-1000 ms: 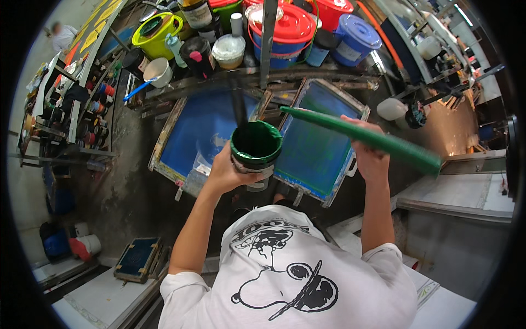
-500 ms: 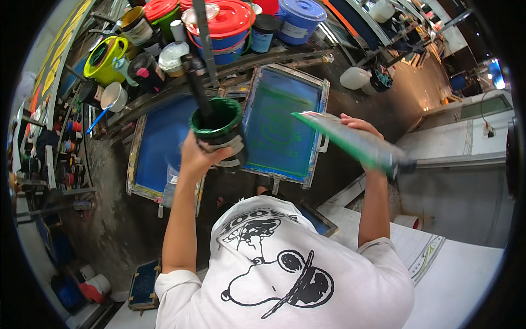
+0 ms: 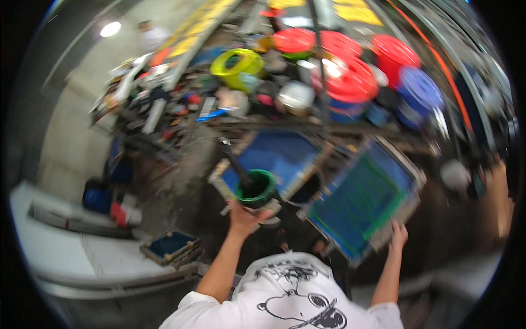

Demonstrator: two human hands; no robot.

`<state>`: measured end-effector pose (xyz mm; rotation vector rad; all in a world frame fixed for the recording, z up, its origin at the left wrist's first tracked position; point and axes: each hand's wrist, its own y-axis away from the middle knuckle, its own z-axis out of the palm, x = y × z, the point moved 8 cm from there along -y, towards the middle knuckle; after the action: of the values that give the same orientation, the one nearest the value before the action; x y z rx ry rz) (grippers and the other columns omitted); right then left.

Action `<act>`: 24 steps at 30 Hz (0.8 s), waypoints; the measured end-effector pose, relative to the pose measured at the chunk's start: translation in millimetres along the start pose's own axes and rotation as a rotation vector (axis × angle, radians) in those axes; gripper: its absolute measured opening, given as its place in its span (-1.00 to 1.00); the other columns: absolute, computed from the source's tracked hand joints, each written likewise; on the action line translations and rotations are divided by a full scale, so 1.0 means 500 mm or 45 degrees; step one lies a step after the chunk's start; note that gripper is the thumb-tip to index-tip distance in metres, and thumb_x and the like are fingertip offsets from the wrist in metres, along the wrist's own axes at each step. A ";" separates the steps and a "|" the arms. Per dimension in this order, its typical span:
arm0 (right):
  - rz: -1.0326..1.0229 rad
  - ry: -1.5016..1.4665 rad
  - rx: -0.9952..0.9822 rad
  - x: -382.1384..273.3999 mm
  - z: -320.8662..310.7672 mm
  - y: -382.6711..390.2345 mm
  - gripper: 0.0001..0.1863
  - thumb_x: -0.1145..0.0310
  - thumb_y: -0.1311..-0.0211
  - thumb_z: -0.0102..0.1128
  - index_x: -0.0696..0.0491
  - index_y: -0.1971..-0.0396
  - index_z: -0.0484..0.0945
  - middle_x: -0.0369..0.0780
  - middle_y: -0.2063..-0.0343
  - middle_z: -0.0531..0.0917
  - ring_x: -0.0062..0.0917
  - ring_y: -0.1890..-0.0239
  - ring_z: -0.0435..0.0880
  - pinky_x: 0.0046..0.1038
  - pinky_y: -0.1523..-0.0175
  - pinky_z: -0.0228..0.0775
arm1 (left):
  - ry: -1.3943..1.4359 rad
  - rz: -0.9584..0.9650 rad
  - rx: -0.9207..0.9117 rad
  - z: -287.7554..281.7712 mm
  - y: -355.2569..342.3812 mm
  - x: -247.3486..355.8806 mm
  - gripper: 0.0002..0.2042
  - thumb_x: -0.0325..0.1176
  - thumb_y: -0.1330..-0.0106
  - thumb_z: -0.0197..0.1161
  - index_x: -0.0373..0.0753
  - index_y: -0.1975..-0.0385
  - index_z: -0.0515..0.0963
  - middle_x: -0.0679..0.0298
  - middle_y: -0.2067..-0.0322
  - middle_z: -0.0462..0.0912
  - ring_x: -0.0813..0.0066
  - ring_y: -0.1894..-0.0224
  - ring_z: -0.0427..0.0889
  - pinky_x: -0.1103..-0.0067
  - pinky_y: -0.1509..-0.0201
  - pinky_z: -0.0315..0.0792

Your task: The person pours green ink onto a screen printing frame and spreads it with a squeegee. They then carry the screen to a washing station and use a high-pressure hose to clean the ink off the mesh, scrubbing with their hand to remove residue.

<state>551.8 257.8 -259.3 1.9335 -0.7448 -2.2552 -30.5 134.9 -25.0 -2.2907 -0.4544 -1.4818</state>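
My left hand (image 3: 245,220) is closed around a dark tub of green ink (image 3: 264,198), its rim smeared green. A dark-handled stirring tool (image 3: 234,162) stands tilted inside the tub. Over at the right, my right hand (image 3: 399,236) grips a greyish squeegee (image 3: 385,231) with a bright green edge. Blur makes its outline hard to separate from the border of the screen behind it. That printing screen (image 3: 356,197) has blue mesh with a green-stained area. Another blue screen (image 3: 279,156) lies behind the tub, partly covered by it.
Beyond the screens, a bench bears a yellow-green bucket (image 3: 236,82), red-lidded tubs (image 3: 350,79), a blue bucket (image 3: 419,98) and several ink pots. A metal post (image 3: 319,60) rises there. A small framed screen (image 3: 171,245) sits at lower left beside a white counter (image 3: 66,241).
The view has swung left, so the bench and screens sit farther right and lower. My right hand and the squeegee have come down beside the right-hand screen. The tub stays in my left hand.
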 end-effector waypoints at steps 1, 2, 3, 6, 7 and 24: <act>-0.022 0.092 0.046 0.029 -0.022 -0.033 -0.72 0.45 -0.30 0.21 0.25 0.04 0.57 -0.20 0.14 0.68 -0.47 0.17 0.66 -0.41 0.03 0.50 | 0.049 -0.052 0.028 0.000 0.004 0.010 -0.23 -0.34 0.08 0.65 -0.28 -0.19 0.39 0.32 -0.03 0.59 0.50 -0.09 0.55 0.50 -0.19 0.43; -0.010 0.249 0.073 0.048 -0.040 -0.055 -0.75 0.44 -0.31 0.22 0.24 0.08 0.58 -0.25 0.20 0.68 -0.53 0.24 0.63 -0.43 0.11 0.46 | 0.119 -0.114 0.033 -0.005 0.017 0.019 -0.23 -0.34 0.07 0.65 -0.28 -0.18 0.39 0.31 -0.03 0.60 0.50 -0.09 0.55 0.49 -0.20 0.43; -0.030 0.334 0.042 0.060 -0.036 -0.074 -0.78 0.44 -0.31 0.22 0.24 0.13 0.58 -0.28 0.24 0.67 -0.56 0.26 0.61 -0.43 0.14 0.45 | 0.050 -0.089 0.078 -0.028 0.029 0.036 -0.24 -0.34 0.07 0.65 -0.28 -0.17 0.38 0.29 -0.03 0.60 0.49 -0.09 0.56 0.49 -0.20 0.43; 0.002 0.397 -0.007 0.085 -0.040 -0.115 -0.76 0.38 -0.26 0.29 0.25 0.19 0.62 -0.23 0.24 0.69 -0.47 0.25 0.63 -0.37 0.10 0.45 | -0.018 -0.075 0.203 -0.081 0.072 0.057 -0.24 -0.30 0.08 0.65 -0.27 -0.15 0.39 0.24 -0.02 0.61 0.46 -0.07 0.59 0.48 -0.18 0.45; -0.052 0.851 0.060 0.047 -0.038 -0.123 -0.76 0.35 -0.23 0.31 0.24 0.25 0.63 -0.16 0.27 0.69 -0.38 0.25 0.65 -0.33 0.11 0.46 | 0.052 -0.094 0.267 -0.089 0.081 0.049 -0.24 -0.26 0.10 0.65 -0.27 -0.14 0.40 0.22 0.00 0.63 0.43 -0.05 0.61 0.47 -0.17 0.46; -0.538 0.627 -0.468 -0.231 0.670 0.458 -0.82 0.37 -0.38 0.19 0.16 0.14 0.57 -0.30 0.49 0.62 -0.71 0.54 0.54 -0.64 0.44 0.36 | 0.264 0.092 0.461 -0.501 0.186 -0.108 -0.09 -0.04 0.17 0.66 -0.29 -0.21 0.38 0.12 -0.08 0.61 0.34 -0.12 0.61 0.45 -0.19 0.46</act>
<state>200.8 201.5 -32.3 2.4500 0.1379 -1.7750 -208.7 -69.0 7.3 -1.8357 -0.5244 -1.4477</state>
